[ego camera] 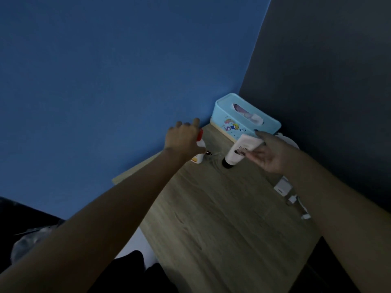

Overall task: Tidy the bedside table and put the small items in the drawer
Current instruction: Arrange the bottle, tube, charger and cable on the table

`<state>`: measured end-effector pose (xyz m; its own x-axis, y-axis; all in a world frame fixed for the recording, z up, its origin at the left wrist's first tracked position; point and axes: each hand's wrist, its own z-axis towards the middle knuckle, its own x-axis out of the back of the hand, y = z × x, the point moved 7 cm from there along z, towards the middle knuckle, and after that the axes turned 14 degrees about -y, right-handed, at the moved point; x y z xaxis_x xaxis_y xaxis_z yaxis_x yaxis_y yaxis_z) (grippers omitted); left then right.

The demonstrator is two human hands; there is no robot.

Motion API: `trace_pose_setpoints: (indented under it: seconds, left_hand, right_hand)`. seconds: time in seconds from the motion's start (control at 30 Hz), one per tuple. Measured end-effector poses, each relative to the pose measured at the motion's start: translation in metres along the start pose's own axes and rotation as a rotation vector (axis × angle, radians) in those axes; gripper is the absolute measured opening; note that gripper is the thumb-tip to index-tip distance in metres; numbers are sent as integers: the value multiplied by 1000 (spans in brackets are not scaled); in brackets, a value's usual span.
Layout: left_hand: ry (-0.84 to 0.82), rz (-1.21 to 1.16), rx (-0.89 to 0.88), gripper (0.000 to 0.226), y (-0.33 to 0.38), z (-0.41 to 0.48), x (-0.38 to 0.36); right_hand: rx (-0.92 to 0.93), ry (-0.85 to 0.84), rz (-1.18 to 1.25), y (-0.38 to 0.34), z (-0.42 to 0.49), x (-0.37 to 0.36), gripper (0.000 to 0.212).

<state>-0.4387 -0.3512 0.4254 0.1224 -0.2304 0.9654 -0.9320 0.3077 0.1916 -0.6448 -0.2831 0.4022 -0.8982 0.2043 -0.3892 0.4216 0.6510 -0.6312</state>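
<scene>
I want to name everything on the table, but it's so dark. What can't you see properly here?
All in the head view:
- Bottle with a red cap: the left hand covers most of it, so its label is hidden.
- Tube: its print is too blurred to read; the right hand covers its top end.
- White charger and cable: partly behind the right arm.
- Drawer: out of sight.

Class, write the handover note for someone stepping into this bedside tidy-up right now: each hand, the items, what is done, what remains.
Left hand: over the red-capped bottle, grip unclear.
Right hand: holding the white tube, black cap down on the table.
Tissue box stands in the corner; white charger and cable lie at the right edge.
Done: nothing visibly stowed; no drawer in view.
Left: stow bottle, tube, charger.
</scene>
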Motion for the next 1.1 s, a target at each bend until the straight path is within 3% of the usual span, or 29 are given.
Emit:
trace_pose_setpoints:
  seconds: [0.2, 0.3, 0.43, 0.63, 0.83, 1.0, 1.1]
  left_hand:
    - [65, -70, 31, 98, -1, -7, -8]
    - [188, -172, 15, 105, -3, -15, -8]
    - [375, -395, -42, 107, -13, -32, -19]
    - [293, -482, 79, 107, -24, -33, -61]
    - [254, -642, 121, 94, -23, -30, -95]
    - [277, -801, 110, 77, -22, -6, -103]
    - [249, -806, 58, 77, -14, 21, -100]
  right_hand:
    - [71, -39, -103, -2, 3, -10, 58]
    - [75, -44, -179, 0, 4, -17, 62]
    - [122, -28, -399, 3, 2, -23, 56]
    - [176, -54, -592, 9, -1, -19, 39]
    - [339, 195, -1087, 38, 13, 1, 30]
    - [518, 353, -1039, 59, 45, 16, 12]
    - [592, 435, -1068, 53, 53, 15, 15]
